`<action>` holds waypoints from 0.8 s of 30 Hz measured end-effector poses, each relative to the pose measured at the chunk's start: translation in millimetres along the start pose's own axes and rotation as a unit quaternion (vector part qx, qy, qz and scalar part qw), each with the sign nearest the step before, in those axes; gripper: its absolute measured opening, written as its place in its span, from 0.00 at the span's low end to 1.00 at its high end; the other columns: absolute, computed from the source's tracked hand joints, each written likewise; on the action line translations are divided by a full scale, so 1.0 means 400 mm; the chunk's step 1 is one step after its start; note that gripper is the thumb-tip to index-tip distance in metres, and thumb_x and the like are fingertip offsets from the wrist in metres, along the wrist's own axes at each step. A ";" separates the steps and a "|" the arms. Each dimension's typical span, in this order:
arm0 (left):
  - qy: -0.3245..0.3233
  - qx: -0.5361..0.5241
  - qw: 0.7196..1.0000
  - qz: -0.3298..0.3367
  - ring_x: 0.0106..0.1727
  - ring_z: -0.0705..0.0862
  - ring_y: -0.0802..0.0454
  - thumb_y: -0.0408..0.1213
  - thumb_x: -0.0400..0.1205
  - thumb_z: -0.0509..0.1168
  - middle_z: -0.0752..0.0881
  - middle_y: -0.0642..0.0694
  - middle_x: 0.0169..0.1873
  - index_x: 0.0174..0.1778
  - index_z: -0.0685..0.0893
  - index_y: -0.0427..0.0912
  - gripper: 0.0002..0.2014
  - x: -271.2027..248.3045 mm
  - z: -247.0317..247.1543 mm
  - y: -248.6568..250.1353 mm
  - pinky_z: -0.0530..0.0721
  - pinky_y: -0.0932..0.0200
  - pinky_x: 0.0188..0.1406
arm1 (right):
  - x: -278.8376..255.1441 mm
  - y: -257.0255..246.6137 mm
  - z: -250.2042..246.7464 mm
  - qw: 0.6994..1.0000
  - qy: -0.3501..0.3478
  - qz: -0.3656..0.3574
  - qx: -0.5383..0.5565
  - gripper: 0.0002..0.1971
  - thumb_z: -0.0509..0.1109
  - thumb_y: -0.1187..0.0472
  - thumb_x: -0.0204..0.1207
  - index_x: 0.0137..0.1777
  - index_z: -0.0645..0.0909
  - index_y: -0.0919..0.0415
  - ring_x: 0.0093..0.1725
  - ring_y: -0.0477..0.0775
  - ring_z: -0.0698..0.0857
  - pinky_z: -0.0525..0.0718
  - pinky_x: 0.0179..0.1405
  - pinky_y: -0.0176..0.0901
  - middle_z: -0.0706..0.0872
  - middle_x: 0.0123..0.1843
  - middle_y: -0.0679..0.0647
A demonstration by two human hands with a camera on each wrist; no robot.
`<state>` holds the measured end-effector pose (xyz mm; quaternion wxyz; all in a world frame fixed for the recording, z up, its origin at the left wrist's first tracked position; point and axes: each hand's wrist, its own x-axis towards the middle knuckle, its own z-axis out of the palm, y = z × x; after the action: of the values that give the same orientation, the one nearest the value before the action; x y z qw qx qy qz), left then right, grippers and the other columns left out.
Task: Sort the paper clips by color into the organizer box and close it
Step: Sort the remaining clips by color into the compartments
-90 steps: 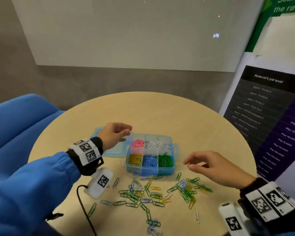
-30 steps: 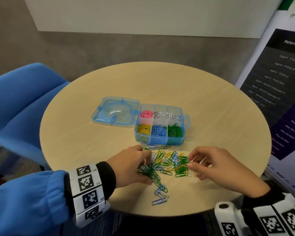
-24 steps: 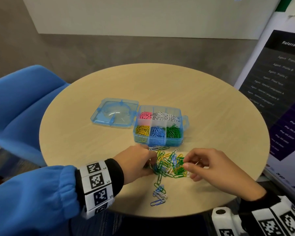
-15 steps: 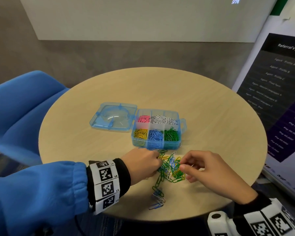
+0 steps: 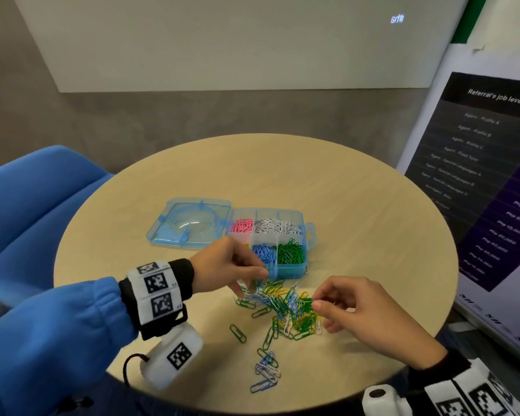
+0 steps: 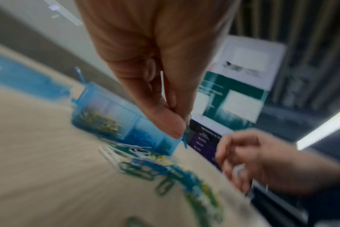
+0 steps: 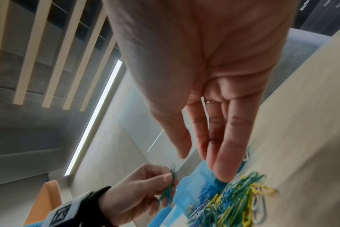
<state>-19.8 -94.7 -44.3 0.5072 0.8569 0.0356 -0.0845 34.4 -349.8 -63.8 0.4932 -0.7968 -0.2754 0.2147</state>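
Loose paper clips (image 5: 285, 310) are lying in a mixed heap of green, yellow, blue and white on the round table (image 5: 357, 205), just in front of the organizer box (image 5: 291, 270). A few strays (image 5: 266, 370) are sitting nearer the table edge. The box is standing open, its lid (image 5: 189, 220) lying flat to its left; pink, white, blue and green clips are showing in separate compartments, yellow visible through the wall in the left wrist view.

Left hand (image 5: 222, 265) is pinching a small bunch of green clips (image 7: 168, 190) between thumb and fingers, raised just above the heap beside the box's front wall.

Right hand (image 5: 360, 310) is hovering at the heap's right side, fingers straight and close together, fingertips (image 7: 221, 170) reaching down toward the clips; cannot tell whether they are touching.

A blue chair (image 5: 27, 205) is sitting beyond the table on the left.
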 end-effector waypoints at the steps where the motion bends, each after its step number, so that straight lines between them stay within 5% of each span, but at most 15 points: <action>1: 0.001 -0.037 0.999 -0.006 0.31 0.85 0.55 0.34 0.79 0.71 0.88 0.44 0.31 0.45 0.91 0.35 0.06 0.006 -0.003 0.005 0.86 0.64 0.30 | 0.000 0.000 0.000 1.000 -0.002 0.002 0.003 0.01 0.75 0.65 0.75 0.42 0.87 0.61 0.32 0.52 0.89 0.89 0.35 0.42 0.88 0.33 0.51; 7: 0.062 -0.096 0.993 0.000 0.31 0.88 0.56 0.31 0.78 0.72 0.90 0.42 0.32 0.45 0.88 0.29 0.06 0.083 -0.011 0.057 0.88 0.64 0.31 | -0.002 -0.003 -0.009 1.000 -0.006 0.005 0.003 0.01 0.76 0.64 0.75 0.42 0.87 0.61 0.35 0.56 0.91 0.91 0.38 0.45 0.89 0.36 0.56; 13: 0.061 -0.126 0.990 -0.003 0.35 0.89 0.51 0.30 0.78 0.72 0.88 0.27 0.46 0.47 0.88 0.30 0.07 0.139 -0.007 0.092 0.88 0.64 0.32 | 0.016 -0.003 -0.015 0.999 0.027 0.010 0.045 0.02 0.75 0.64 0.76 0.47 0.87 0.59 0.36 0.56 0.91 0.89 0.37 0.43 0.89 0.38 0.54; 17: 0.043 -0.145 0.988 -0.013 0.35 0.89 0.52 0.32 0.77 0.73 0.90 0.37 0.38 0.46 0.88 0.32 0.06 0.151 0.004 0.091 0.89 0.62 0.35 | 0.099 -0.021 -0.028 0.992 0.091 -0.002 0.085 0.09 0.73 0.64 0.77 0.56 0.86 0.61 0.39 0.54 0.92 0.89 0.40 0.40 0.91 0.43 0.57; 20: 0.043 -0.159 0.986 -0.026 0.33 0.88 0.52 0.31 0.78 0.72 0.88 0.46 0.27 0.46 0.86 0.31 0.07 0.156 0.016 0.091 0.88 0.63 0.36 | 0.162 -0.042 -0.029 0.991 0.073 0.013 0.115 0.06 0.74 0.67 0.76 0.51 0.87 0.67 0.34 0.53 0.91 0.88 0.38 0.38 0.91 0.39 0.59; 24: 0.059 -0.153 0.986 -0.040 0.31 0.88 0.54 0.31 0.78 0.72 0.85 0.46 0.24 0.47 0.85 0.29 0.07 0.162 0.020 0.085 0.89 0.62 0.35 | 0.206 -0.061 -0.044 0.996 0.039 0.018 0.077 0.03 0.74 0.71 0.75 0.42 0.87 0.71 0.30 0.52 0.87 0.87 0.37 0.40 0.89 0.33 0.61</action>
<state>48.2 -119.6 -30.5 0.6253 0.7707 0.1124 -0.0481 102.0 -299.0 -40.2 0.5596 -0.7689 -0.2241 0.2133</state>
